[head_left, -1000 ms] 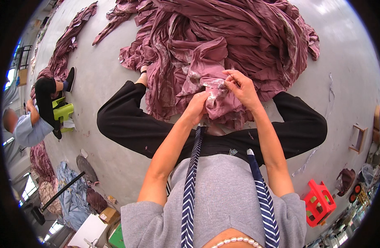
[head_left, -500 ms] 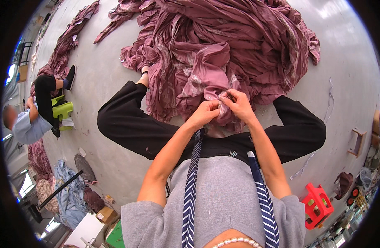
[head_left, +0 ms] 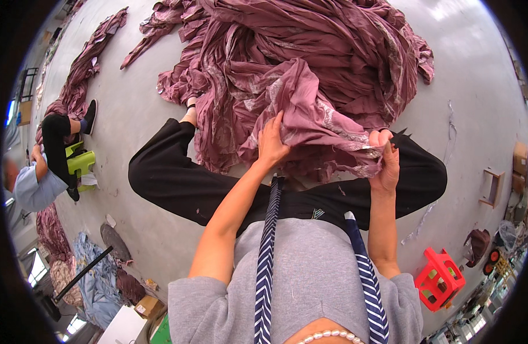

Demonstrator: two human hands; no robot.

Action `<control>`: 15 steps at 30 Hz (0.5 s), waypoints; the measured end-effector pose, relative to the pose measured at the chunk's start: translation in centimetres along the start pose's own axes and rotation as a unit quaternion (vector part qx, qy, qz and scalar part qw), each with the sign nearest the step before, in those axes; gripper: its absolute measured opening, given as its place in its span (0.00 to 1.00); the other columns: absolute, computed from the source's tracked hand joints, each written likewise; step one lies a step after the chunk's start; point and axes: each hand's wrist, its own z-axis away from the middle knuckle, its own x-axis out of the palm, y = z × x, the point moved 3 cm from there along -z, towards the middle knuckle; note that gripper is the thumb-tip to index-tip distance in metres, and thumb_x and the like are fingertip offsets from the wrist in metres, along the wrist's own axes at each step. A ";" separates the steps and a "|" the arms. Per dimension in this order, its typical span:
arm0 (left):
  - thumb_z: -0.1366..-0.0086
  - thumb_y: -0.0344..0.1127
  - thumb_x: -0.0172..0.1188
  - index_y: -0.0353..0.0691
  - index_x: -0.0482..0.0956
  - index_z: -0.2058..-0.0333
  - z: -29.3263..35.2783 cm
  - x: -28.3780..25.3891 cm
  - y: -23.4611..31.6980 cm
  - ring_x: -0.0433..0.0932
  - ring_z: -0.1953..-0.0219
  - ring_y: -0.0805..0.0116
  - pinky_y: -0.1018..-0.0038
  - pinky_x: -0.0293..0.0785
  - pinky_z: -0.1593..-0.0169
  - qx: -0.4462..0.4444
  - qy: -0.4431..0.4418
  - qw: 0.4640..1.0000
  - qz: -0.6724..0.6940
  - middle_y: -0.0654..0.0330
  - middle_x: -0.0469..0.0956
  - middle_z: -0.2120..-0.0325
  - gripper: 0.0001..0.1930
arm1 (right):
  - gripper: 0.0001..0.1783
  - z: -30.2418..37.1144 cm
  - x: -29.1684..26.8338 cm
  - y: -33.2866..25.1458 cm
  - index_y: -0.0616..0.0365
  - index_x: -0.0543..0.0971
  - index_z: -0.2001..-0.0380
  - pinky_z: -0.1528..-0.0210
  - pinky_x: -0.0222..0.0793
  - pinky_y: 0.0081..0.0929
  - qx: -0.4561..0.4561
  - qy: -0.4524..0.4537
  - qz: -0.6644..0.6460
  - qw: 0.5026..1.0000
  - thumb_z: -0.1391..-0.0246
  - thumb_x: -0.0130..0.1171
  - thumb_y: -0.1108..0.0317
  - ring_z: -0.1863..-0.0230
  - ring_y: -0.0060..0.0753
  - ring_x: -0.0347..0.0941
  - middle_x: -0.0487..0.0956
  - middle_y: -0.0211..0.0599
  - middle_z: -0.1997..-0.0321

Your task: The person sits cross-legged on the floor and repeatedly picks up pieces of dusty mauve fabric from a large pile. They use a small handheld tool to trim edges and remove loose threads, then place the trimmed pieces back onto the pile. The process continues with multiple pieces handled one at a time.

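One portion of the mauve fabric (head_left: pixel 315 51) heaped on the floor (head_left: pixel 129 103) before us is pinched in our right hand (head_left: pixel 387 166), while our left hand (head_left: pixel 272 146) touches the folds, its grip we cannot tell.

Smooth grey floor (head_left: pixel 140 109) spreads out on every side, pale with glare toward the upper right. A red stool (head_left: pixel 447 267) stands at lower right; a green stool (head_left: pixel 81 163) is at the left. Near the right rim sits a small wooden frame (head_left: pixel 498 190), with brown boxes (head_left: pixel 520 159) beyond it and a pair of red wheels (head_left: pixel 492 259) below. At lower left are a black bar (head_left: pixel 85 274), a carton (head_left: pixel 149 307) and a white board (head_left: pixel 124 327). Bright windows (head_left: pixel 36 269) show along the left rim, bent by the lens.
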 end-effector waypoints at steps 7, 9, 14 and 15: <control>0.49 0.26 0.59 0.39 0.76 0.68 -2.0 -4.1 1.9 0.77 0.72 0.70 0.76 0.71 0.66 -0.041 0.181 0.952 0.245 0.59 0.77 0.76 0.07 | 0.08 0.6 -2.6 -3.9 0.54 0.69 0.68 0.55 0.62 0.25 -0.090 0.136 0.013 0.987 0.41 0.49 0.62 0.61 0.24 0.66 0.69 0.28 0.65; 0.46 0.24 0.56 0.38 0.76 0.71 -1.8 -7.1 2.5 0.74 0.73 0.77 0.81 0.69 0.68 -0.016 0.195 0.939 0.282 0.63 0.76 0.78 0.04 | 0.08 0.5 -3.6 -4.2 0.55 0.71 0.67 0.56 0.65 0.26 -0.103 0.147 0.020 0.984 0.41 0.50 0.62 0.62 0.24 0.68 0.70 0.28 0.64; 0.44 0.22 0.50 0.36 0.75 0.74 -1.6 -10.3 2.2 0.66 0.78 0.85 0.87 0.59 0.74 -0.065 0.089 0.903 0.416 0.70 0.73 0.79 0.05 | 0.08 0.7 -5.0 -3.4 0.55 0.74 0.65 0.57 0.69 0.25 -0.075 0.196 0.004 0.978 0.42 0.52 0.63 0.61 0.25 0.71 0.75 0.30 0.61; 0.43 0.23 0.49 0.35 0.75 0.74 -1.5 -10.4 1.9 0.67 0.77 0.84 0.87 0.60 0.73 -0.098 0.055 0.886 0.450 0.69 0.73 0.79 0.06 | 0.08 0.7 -5.4 -3.2 0.55 0.74 0.64 0.58 0.69 0.25 -0.078 0.206 0.010 0.975 0.43 0.52 0.63 0.60 0.25 0.72 0.76 0.31 0.60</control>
